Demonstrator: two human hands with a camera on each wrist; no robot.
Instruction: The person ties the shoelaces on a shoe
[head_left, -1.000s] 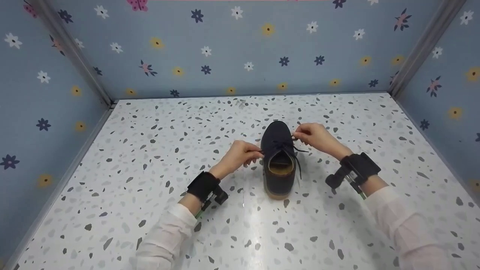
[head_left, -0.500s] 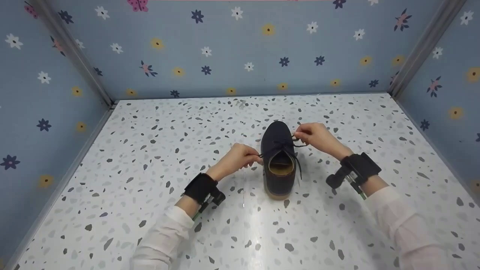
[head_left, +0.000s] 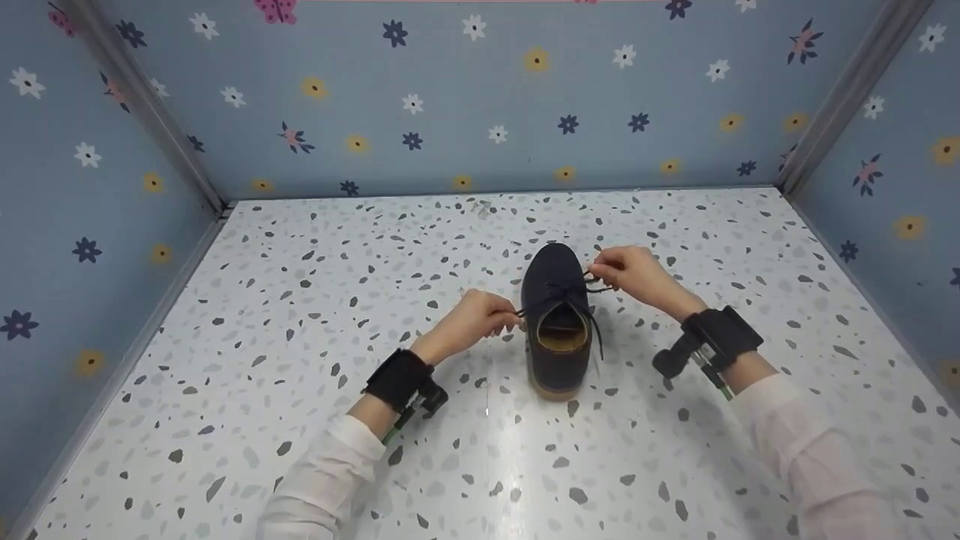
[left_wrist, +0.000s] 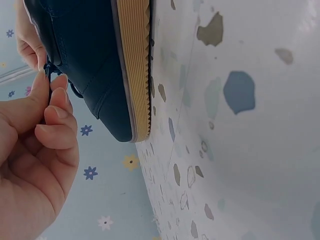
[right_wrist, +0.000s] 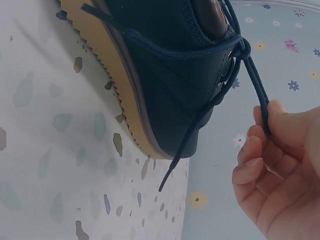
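A dark navy shoe (head_left: 553,266) with a tan ribbed sole (left_wrist: 134,65) stands upright on the speckled surface, toe pointing away from me. At its left side my left hand (head_left: 474,319) pinches a piece of shoelace (left_wrist: 49,82) between thumb and fingers. On the other side my right hand (head_left: 636,277) pinches a doubled strand of the lace, a loop (right_wrist: 259,90), drawn out from the knot (right_wrist: 242,48). Loose lace ends (right_wrist: 180,150) hang down the shoe's right side. In the left wrist view the shoe hides part of the right hand.
The shoe stands on a white terrazzo-patterned surface (head_left: 300,420). Blue flowered panels rise at the back (head_left: 450,67), at the left (head_left: 60,300) and at the right (head_left: 900,187), with grey corner posts. Black camera straps (head_left: 400,379) sit on both wrists.
My left hand has moved slightly left and toward me, drawing more lace out from the shoe. The right hand has barely shifted, and a loose lace end beside it now reaches out less.
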